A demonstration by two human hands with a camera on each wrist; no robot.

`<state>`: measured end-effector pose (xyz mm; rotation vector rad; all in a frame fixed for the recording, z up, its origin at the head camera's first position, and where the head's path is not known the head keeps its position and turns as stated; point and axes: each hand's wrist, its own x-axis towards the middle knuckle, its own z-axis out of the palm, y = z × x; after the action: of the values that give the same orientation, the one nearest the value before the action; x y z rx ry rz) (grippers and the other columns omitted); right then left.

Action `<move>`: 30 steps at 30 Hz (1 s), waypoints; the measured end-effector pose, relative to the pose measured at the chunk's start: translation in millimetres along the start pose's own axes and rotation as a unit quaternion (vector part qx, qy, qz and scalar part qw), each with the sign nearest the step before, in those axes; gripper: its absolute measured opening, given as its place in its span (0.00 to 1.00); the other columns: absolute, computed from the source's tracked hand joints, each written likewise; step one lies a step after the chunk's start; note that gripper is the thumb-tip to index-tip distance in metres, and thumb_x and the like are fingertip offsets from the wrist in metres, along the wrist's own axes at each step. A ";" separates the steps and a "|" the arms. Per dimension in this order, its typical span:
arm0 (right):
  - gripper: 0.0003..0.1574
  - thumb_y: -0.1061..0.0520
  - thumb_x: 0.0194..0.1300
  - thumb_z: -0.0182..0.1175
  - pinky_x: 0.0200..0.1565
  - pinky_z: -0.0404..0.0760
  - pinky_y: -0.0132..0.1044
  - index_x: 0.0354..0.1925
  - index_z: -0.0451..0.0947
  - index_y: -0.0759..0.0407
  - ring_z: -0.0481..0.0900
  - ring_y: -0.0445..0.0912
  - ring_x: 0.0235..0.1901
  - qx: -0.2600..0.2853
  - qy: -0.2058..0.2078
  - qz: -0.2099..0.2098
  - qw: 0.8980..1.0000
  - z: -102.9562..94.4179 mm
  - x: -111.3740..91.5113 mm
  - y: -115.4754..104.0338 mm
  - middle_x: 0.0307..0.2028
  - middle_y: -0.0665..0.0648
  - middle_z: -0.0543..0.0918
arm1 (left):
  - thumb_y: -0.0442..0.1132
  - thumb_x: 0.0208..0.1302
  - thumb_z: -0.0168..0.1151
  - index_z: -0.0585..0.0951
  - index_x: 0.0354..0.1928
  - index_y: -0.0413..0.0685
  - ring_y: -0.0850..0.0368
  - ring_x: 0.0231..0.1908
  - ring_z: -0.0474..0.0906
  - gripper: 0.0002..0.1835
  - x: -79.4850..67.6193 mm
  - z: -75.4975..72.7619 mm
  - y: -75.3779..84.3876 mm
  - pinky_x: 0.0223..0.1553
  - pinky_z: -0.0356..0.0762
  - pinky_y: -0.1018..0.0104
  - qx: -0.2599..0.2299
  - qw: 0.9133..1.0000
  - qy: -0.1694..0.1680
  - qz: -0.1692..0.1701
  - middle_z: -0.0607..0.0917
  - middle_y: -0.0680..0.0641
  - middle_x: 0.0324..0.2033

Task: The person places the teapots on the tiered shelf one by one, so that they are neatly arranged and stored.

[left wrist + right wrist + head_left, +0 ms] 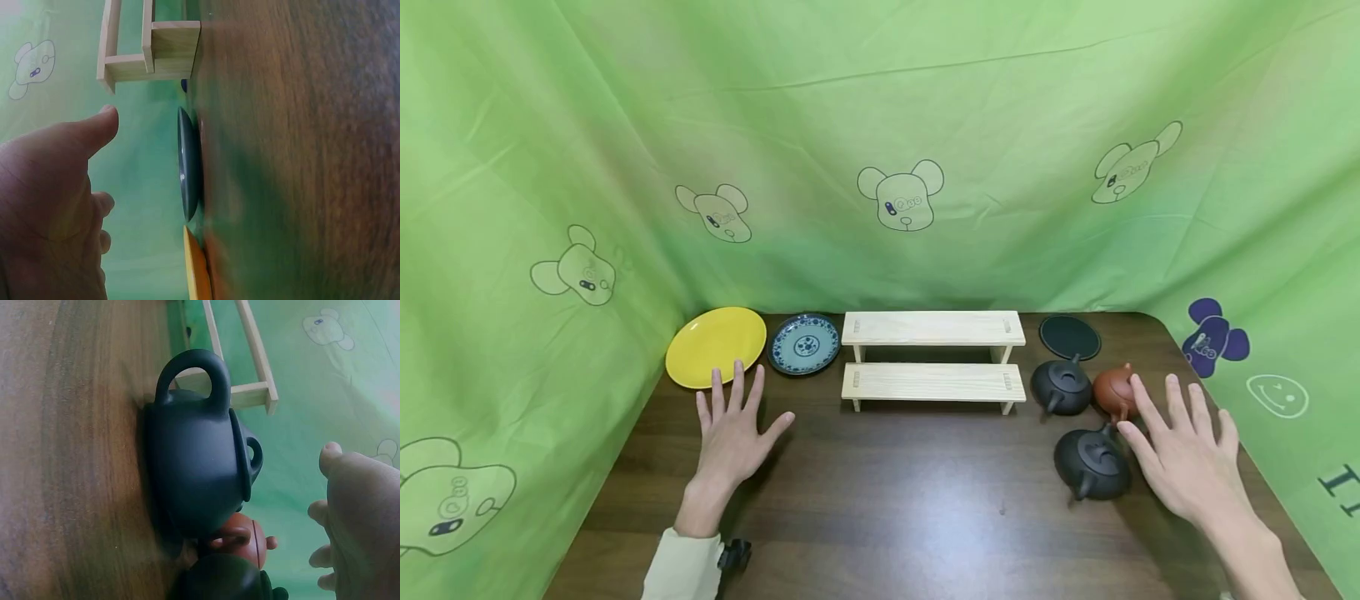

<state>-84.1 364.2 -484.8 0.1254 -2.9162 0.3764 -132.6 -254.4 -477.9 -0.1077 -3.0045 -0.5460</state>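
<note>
My left hand (730,442) has its fingers spread over the left of the table, fingertips overlapping the near edge of a yellow oval plate (715,346) in the head view. Nothing is in it. A blue patterned plate (805,344) sits beside the yellow one. On the right, my right hand (1191,458) is also spread and holds nothing. Its fingers are nearest a red-brown teapot (1114,392) and a black teapot (1092,464) in front. Another black teapot (1062,387) stands left of the red-brown one. The right wrist view shows a large dark teapot (197,456) close up.
Two pale wooden stands (933,328), the front one (933,382) lower, are at the back middle. A dark round plate (1070,337) lies at the back right. Green cloth (895,100) with printed bear heads hangs around the brown wooden table (910,492).
</note>
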 end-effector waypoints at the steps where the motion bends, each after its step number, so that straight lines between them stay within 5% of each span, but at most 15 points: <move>1: 0.45 0.38 0.91 0.43 0.77 0.28 0.84 0.92 0.39 0.46 0.32 0.76 0.85 0.001 0.002 -0.002 1.000 0.9 -0.6 0.2 0.86 0.79 0.41 | 0.66 0.79 0.62 0.52 0.90 0.45 0.25 0.85 0.25 0.53 -0.8 0.9 0.4 0.81 0.23 0.19 -0.001 1.000 0.004 0.001 0.42 0.32 0.89; 10: 0.41 0.45 0.91 0.46 0.84 0.30 0.73 0.91 0.48 0.46 0.47 0.71 0.85 0.033 0.076 -0.018 0.996 7.2 -18.1 6.2 0.84 0.78 0.55 | 0.60 0.81 0.63 0.53 0.90 0.43 0.23 0.85 0.24 0.50 -7.8 20.2 7.9 0.81 0.25 0.19 -0.043 0.999 0.030 -0.004 0.42 0.29 0.88; 12: 0.41 0.46 0.90 0.49 0.83 0.38 0.74 0.91 0.51 0.48 0.54 0.74 0.82 0.038 0.096 -0.020 0.994 7.5 -23.1 7.9 0.83 0.77 0.58 | 0.58 0.81 0.64 0.53 0.90 0.42 0.21 0.85 0.25 0.49 -9.4 26.5 10.5 0.81 0.26 0.19 -0.058 0.998 0.029 -0.005 0.41 0.28 0.88; 17: 0.39 0.48 0.85 0.59 0.70 0.60 0.82 0.86 0.64 0.52 0.68 0.83 0.68 0.064 0.158 -0.016 0.985 9.8 -35.9 10.9 0.79 0.75 0.68 | 0.52 0.83 0.64 0.54 0.89 0.38 0.19 0.84 0.25 0.47 -13.0 37.5 17.9 0.82 0.29 0.20 -0.110 0.993 0.027 -0.016 0.38 0.23 0.86; 22: 0.34 0.53 0.80 0.63 0.57 0.67 0.80 0.79 0.75 0.58 0.74 0.82 0.59 0.099 0.220 0.023 0.970 11.8 -51.3 15.6 0.67 0.77 0.78 | 0.51 0.84 0.62 0.56 0.88 0.37 0.19 0.84 0.28 0.44 -10.4 43.4 24.7 0.81 0.37 0.17 -0.149 0.988 0.023 -0.013 0.39 0.22 0.85; 25: 0.28 0.55 0.78 0.64 0.52 0.74 0.58 0.72 0.81 0.62 0.78 0.65 0.54 0.111 0.234 0.084 0.962 12.6 -60.2 17.2 0.55 0.73 0.81 | 0.50 0.85 0.61 0.57 0.88 0.38 0.19 0.84 0.32 0.42 -8.0 48.0 27.2 0.80 0.43 0.16 -0.175 0.984 0.023 -0.010 0.42 0.22 0.86; 30: 0.18 0.58 0.75 0.67 0.39 0.60 0.23 0.58 0.86 0.66 0.64 0.21 0.38 0.149 0.218 0.195 0.945 13.3 -69.4 20.5 0.34 0.31 0.74 | 0.47 0.87 0.59 0.61 0.87 0.40 0.22 0.84 0.46 0.37 -2.8 56.4 30.7 0.79 0.53 0.18 -0.235 0.971 0.034 -0.003 0.52 0.24 0.85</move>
<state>-21.0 384.6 -516.7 -0.4442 -2.4133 0.7936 -131.3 -206.0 -520.2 -0.1056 -2.7466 -1.2243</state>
